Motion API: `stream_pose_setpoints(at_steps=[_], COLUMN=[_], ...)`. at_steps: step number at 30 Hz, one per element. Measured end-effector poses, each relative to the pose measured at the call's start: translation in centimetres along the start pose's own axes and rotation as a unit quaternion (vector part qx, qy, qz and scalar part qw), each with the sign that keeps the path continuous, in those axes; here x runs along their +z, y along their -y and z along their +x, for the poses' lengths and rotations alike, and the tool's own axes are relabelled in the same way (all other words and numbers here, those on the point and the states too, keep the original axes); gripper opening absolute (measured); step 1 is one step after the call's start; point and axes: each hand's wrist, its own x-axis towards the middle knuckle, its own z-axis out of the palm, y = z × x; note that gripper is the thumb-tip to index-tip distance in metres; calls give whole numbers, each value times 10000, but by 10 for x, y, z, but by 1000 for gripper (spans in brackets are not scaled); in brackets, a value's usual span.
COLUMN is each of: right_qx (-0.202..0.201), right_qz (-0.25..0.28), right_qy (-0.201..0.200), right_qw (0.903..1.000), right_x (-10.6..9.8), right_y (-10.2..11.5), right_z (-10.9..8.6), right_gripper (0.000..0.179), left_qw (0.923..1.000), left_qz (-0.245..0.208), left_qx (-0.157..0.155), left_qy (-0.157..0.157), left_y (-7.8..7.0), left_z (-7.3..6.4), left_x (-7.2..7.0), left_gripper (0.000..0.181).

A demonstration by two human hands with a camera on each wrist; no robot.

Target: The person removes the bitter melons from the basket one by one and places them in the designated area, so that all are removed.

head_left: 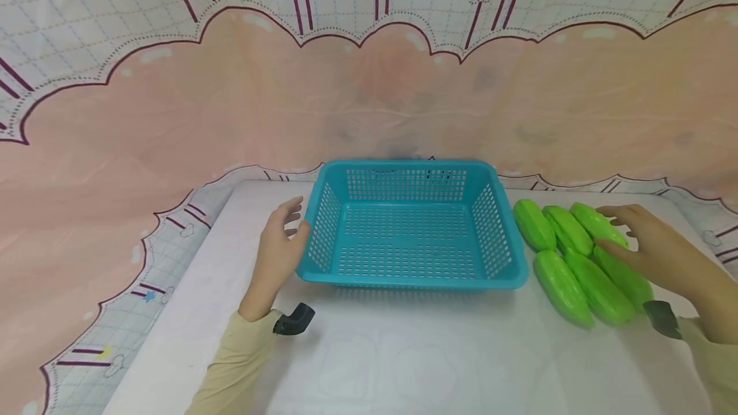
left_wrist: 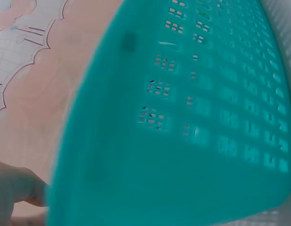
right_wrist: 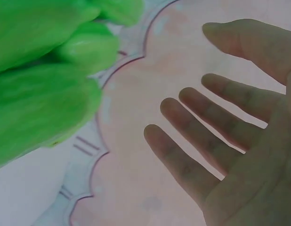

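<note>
A rectangular teal plastic basket [head_left: 412, 283] with perforated walls and floor stands on the white table, holding nothing. My left hand [head_left: 279, 243] is beside its left rim, fingers relaxed and thumb near the edge. In the left wrist view the basket wall [left_wrist: 112, 160] fills most of the picture, with part of the hand [left_wrist: 18, 188] at lower left. Right of the basket, several glossy green elongated vegetables [head_left: 562, 287] lie in two rows. Over their right side hovers my right hand [head_left: 657, 245]; the right wrist view shows its fingers [right_wrist: 192, 136] spread and holding nothing.
A white table [head_left: 380, 351] carries everything. Behind it and along its sides hangs a peach and white patterned cloth [head_left: 346, 101]. Dark bands [head_left: 294, 319] sit at both wrists, over beige sleeves [head_left: 233, 364].
</note>
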Motion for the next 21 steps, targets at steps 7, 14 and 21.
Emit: stream_pose_setpoints(at_steps=[7,14,21], right_qx=[-222,-400,-290], right_qz=[-58,87,271], right_qy=[-321,-442,-397], right_qw=[9992,9982,9984], right_x=[-8,-12,-8], right_y=[32,65,94], right_z=[10,17,18], right_gripper=[54,63,75], left_qw=[9992,9965,9909], left_qz=[59,197,677], left_qx=[402,806,1165], left_qy=[-66,-46,11], left_y=[-11,-25,-37], left_z=[3,0,-8], left_x=[-9,-10,-6], left_gripper=[47,46,47])
